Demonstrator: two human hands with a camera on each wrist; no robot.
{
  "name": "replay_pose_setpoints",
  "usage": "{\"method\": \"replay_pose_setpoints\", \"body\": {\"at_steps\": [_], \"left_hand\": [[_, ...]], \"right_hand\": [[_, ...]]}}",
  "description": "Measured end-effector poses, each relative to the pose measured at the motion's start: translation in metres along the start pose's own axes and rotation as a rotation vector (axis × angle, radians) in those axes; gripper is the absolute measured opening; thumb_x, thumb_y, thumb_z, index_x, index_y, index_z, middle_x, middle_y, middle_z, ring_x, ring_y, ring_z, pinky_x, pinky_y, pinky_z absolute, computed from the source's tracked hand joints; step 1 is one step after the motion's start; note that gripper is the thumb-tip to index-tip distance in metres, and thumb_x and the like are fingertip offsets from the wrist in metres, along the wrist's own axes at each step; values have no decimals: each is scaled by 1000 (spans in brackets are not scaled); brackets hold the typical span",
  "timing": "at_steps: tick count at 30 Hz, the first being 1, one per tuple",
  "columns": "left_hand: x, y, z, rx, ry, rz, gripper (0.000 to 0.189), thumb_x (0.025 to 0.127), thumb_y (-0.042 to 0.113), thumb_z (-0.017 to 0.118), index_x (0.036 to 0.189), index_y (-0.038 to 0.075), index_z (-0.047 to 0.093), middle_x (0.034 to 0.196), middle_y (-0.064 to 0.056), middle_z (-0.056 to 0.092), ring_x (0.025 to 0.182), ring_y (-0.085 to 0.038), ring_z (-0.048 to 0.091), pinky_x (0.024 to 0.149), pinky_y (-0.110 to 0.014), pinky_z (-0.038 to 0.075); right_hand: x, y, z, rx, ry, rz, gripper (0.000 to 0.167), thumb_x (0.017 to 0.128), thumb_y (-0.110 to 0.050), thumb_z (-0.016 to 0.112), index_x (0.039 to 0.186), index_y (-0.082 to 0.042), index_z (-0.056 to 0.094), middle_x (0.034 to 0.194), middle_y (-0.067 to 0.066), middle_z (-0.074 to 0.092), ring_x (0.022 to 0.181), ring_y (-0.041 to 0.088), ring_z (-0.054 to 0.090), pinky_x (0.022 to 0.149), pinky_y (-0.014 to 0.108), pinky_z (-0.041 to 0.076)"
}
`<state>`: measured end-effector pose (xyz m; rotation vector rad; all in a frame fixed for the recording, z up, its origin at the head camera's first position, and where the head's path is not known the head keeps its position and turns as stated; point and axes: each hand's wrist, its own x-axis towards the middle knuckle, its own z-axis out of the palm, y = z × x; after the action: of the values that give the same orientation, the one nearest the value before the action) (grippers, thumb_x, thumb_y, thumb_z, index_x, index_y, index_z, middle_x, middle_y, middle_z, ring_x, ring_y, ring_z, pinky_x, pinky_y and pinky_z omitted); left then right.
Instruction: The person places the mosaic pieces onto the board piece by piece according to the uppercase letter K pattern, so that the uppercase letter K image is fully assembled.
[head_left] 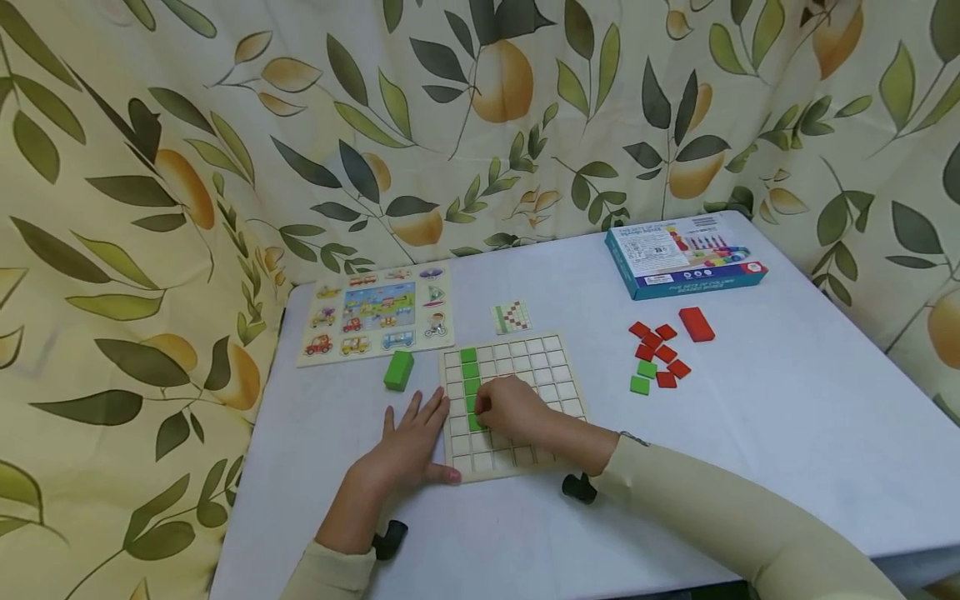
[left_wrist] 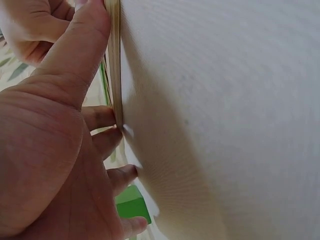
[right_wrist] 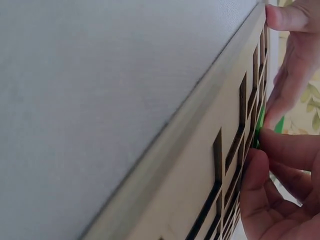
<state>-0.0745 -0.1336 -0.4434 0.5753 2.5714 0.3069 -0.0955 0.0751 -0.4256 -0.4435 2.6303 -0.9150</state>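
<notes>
1. Clock read in the head view, 12 o'clock away from the person. Board [head_left: 555, 390] lay flat between both hands, its gridded face up.
2. Left hand [head_left: 408, 437]: spread, at the board's 9 o'clock side; fingers along that edge, thumb at the 7 o'clock corner.
3. Right hand [head_left: 517, 410]: over the board, fingers curled, forearm coming in from 4 o'clock. Finger and thumb met at the low tile [head_left: 476, 422] — judged a pinch, though the grip was partly hidden.
4. Low tile's place: foot of the green column [head_left: 470, 371], whose long axis ran from 12 to 6 o'clock. It lay toward 9 o'clock from the right hand's middle and toward 3 o'clock from the left.
5. Judged the key relation: tile in line with that axis — right fingers touching it, left hand near but apart from it.
6. Loose tiles, red [head_left: 665, 354] and green [head_left: 640, 385], lay between 2 and 3 o'clock of the right hand, the nearer one.
7. Green block [head_left: 399, 371] stood at 12 o'clock of the left hand; card [head_left: 512, 317] at 12 o'clock of the right, beyond the board.
</notes>
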Motion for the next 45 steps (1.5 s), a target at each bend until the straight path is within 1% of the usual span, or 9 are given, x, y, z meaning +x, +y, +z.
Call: {"method": "replay_pose_setpoints", "body": {"at_steps": [5, 9, 13, 18, 21, 25, 34, 38, 45], "left_hand": [[-1, 0, 4, 15, -8, -3, 121, 72, 62, 81, 163, 14, 16, 170, -2, 5, 154, -35, -1, 114, -70, 2], [-2, 1, 5, 14, 4, 4, 121, 73, 62, 80, 163, 15, 15, 170, -2, 4, 154, -34, -3, 114, -70, 1], [-4, 1, 5, 8, 10, 1, 122, 72, 62, 81, 163, 16, 14, 170, 0, 2, 154, -33, -4, 115, -68, 0], [-7, 0, 1, -8, 4, -11, 123, 72, 61, 81, 163, 17, 12, 170, 1, -1, 154, -32, -7, 116, -67, -2], [-6, -1, -2, -8, 7, -11, 123, 72, 61, 81, 163, 16, 12, 170, 1, -2, 154, -32, -8, 115, -67, -2], [-4, -3, -4, 3, 17, -8, 123, 72, 62, 80, 163, 17, 11, 170, 1, -2, 154, -32, -7, 115, -67, -2], [-6, -2, -6, -36, 37, 20, 122, 72, 57, 83, 162, 12, 16, 169, -3, 4, 154, -35, -2, 114, -70, -1], [-6, -2, -4, -31, 34, 23, 122, 72, 58, 83, 162, 12, 16, 169, -3, 4, 154, -35, -2, 114, -70, 0], [-3, -1, 0, -22, 16, 30, 122, 72, 60, 82, 162, 12, 16, 170, -2, 4, 154, -34, -2, 114, -70, 0]], "right_hand": [[-8, 1, -5, 33, -3, 1, 9, 90, -14, 76, 82, -14, 72, 74, -8, 62, 70, 12, 55, 65, 29, 49], [-22, 12, -27, 81, 17, 69, 5, 91, -15, 75, 88, -12, 73, 80, -5, 65, 75, 14, 58, 67, 31, 50], [-36, 42, -56, 89, 45, 172, 6, 91, -17, 75, 93, -12, 73, 88, -1, 66, 82, 19, 59, 70, 32, 51], [-55, 85, -91, 59, 89, 281, 16, 92, -20, 74, 103, -10, 74, 98, 5, 66, 91, 25, 59, 73, 33, 53], [-66, 105, -109, 34, 126, 317, 21, 91, -19, 74, 108, -7, 73, 102, 9, 67, 92, 28, 60, 73, 34, 55], [-78, 121, -126, 14, 148, 330, 26, 89, -17, 76, 110, -3, 72, 103, 13, 67, 95, 32, 60, 75, 36, 56], [-91, 134, -135, -7, 134, 340, 31, 84, -18, 82, 109, -2, 72, 102, 12, 67, 99, 34, 59, 79, 42, 55], [-93, 138, -135, -12, 132, 351, 34, 85, -19, 82, 111, -1, 72, 100, 12, 67, 98, 34, 59, 77, 40, 55], [-97, 150, -129, -28, 91, 372, 34, 84, -16, 82, 113, -1, 73, 94, 9, 65, 93, 30, 56, 73, 35, 52]]}}
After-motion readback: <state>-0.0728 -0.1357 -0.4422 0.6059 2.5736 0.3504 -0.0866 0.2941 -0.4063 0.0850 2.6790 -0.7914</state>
